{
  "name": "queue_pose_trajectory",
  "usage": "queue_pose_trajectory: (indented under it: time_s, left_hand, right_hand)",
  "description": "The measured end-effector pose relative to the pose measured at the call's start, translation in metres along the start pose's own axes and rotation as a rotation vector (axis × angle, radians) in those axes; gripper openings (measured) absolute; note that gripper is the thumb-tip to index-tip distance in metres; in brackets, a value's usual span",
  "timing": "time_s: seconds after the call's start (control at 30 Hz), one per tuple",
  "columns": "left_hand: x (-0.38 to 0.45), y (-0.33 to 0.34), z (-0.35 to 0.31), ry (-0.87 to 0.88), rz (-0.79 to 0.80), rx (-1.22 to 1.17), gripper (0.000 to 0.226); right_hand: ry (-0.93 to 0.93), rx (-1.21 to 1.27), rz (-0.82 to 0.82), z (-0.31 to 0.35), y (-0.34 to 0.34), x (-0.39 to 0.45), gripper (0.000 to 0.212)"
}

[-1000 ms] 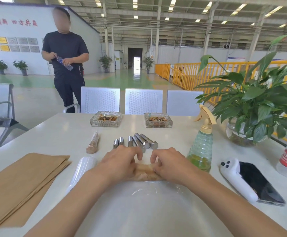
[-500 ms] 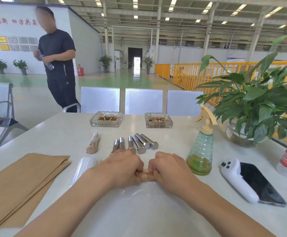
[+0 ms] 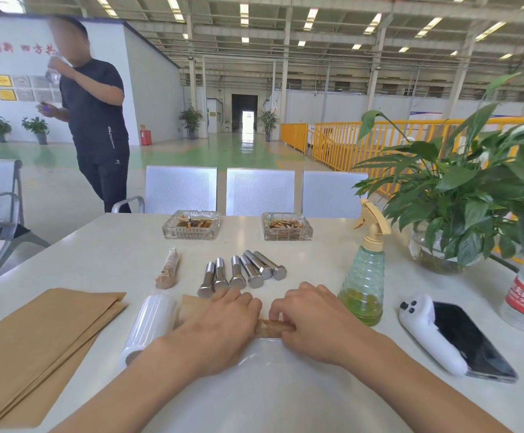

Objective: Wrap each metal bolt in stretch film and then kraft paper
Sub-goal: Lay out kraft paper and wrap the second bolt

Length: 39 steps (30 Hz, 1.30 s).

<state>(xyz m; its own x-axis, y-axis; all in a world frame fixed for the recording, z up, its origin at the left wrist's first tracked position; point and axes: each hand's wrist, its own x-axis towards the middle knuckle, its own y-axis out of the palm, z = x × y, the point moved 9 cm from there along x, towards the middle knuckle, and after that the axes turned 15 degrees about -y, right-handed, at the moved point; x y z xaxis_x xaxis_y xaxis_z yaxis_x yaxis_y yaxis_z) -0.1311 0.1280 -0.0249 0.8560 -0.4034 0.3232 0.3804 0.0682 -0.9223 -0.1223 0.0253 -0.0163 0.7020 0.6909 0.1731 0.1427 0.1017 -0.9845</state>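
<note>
White table (image 3: 285,401), both hands' fingers (image 3: 242,303) pinching brown paper-rolled bolt (image 3: 270,327), clear film (image 3: 263,351) beneath

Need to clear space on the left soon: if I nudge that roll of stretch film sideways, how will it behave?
The stretch film roll lies on its side on the smooth table, so it would probably roll rather than slide. It looks light, mostly thin film, so a small push may send it far. The kraft paper stack beside it might stop it.

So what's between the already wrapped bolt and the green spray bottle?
In the head view, six bare metal bolts lie in a row between the wrapped bolt and the spray bottle.
</note>
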Motion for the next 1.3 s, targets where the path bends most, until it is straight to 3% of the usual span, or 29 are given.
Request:
queue_pose_trajectory:
  time_s: [0.13, 0.2, 0.33, 0.4, 0.57, 0.63, 0.73, 0.77, 0.83, 0.9, 0.97, 1.13, 1.3]
  left_hand:
    - [-0.011, -0.020, -0.001, 0.028, -0.094, 0.012, 0.039]
    - [-0.012, -0.026, 0.001, 0.002, -0.129, 0.024, 0.041]
    - [-0.009, -0.034, 0.004, -0.037, -0.143, -0.120, 0.024]
    - [-0.008, -0.026, 0.005, -0.035, -0.063, -0.213, 0.013]
    - [-0.005, -0.009, -0.001, -0.035, 0.042, -0.241, 0.009]
    - [-0.003, -0.005, 0.000, -0.074, 0.028, -0.223, 0.005]
    - [0.001, -0.002, 0.008, -0.140, -0.001, -0.195, 0.008]
    - [0.002, -0.002, 0.012, -0.162, -0.005, -0.195, 0.010]
    - [0.003, -0.002, 0.014, -0.187, -0.003, -0.212, 0.016]
    - [0.003, -0.005, 0.012, -0.183, 0.011, -0.245, 0.016]
    - [0.003, -0.007, 0.006, -0.157, 0.037, -0.287, 0.010]
    - [-0.002, -0.009, -0.009, -0.109, 0.121, -0.316, 0.016]
    - [-0.001, -0.012, -0.011, -0.121, 0.149, -0.330, 0.017]
  right_hand:
    - [-0.023, 0.000, -0.094, -0.005, -0.011, -0.006, 0.025]
    - [-0.052, -0.016, -0.131, -0.003, -0.018, -0.008, 0.024]
    - [-0.127, -0.102, -0.208, 0.001, -0.029, -0.011, 0.014]
    - [-0.159, -0.148, -0.232, 0.004, -0.029, -0.013, 0.012]
    - [-0.141, -0.214, -0.264, 0.001, -0.018, -0.021, 0.019]
    - [-0.059, -0.180, -0.354, -0.004, -0.020, -0.028, 0.032]
    - [0.368, 0.076, -0.634, -0.035, -0.028, -0.060, 0.047]
    - [0.554, 0.264, -0.700, -0.048, -0.022, -0.074, 0.038]
    - [0.795, 0.872, -0.726, -0.058, 0.016, -0.079, 0.027]
    - [0.845, 1.382, -0.617, -0.037, 0.045, -0.063, 0.037]
    - [0.783, 1.624, -0.596, -0.022, 0.052, -0.046, 0.041]
    - [0.710, 1.668, -0.786, -0.031, 0.044, -0.030, 0.029]
    - [0.636, 1.409, -0.908, -0.036, 0.026, -0.030, 0.019]
